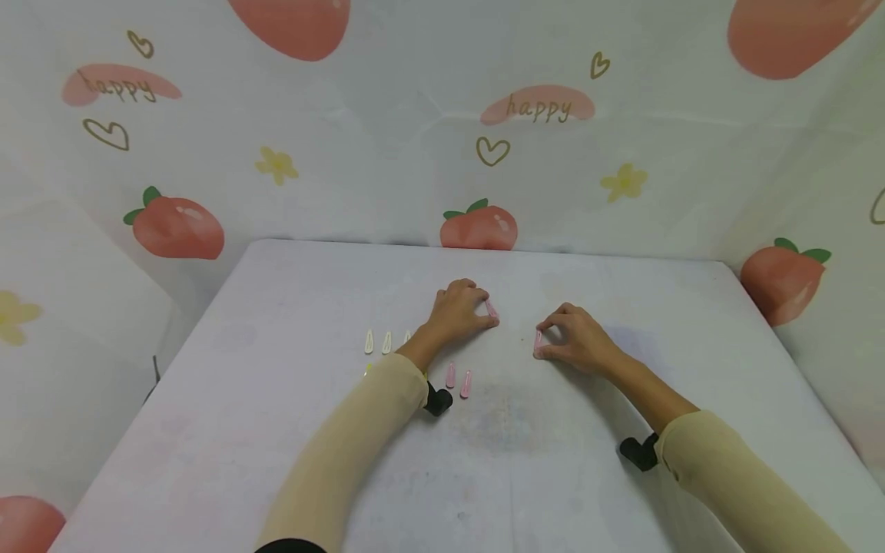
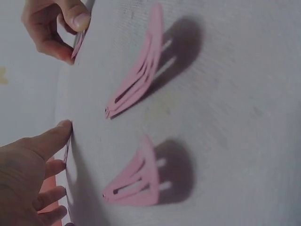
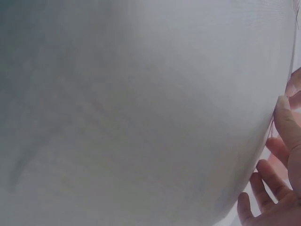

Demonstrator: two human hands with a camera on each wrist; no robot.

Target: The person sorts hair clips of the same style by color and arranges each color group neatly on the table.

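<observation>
In the head view my left hand pinches a pink snap hair clip by its ends, between thumb and finger, at the tabletop. To its right, my right hand holds another pink hair clip the same way, thumb at the near end. Two more pink clips, one beside the other, lie nearer me, below the left wrist. The left wrist view shows this pair close up, an upper clip and a lower clip, with both hands beyond them.
Cream hair clips, among them one at the row's left end, lie left of my left forearm. A bit of yellow shows beside the left sleeve, which hides what lies under it. The white-covered table meets a peach-print cloth at the back.
</observation>
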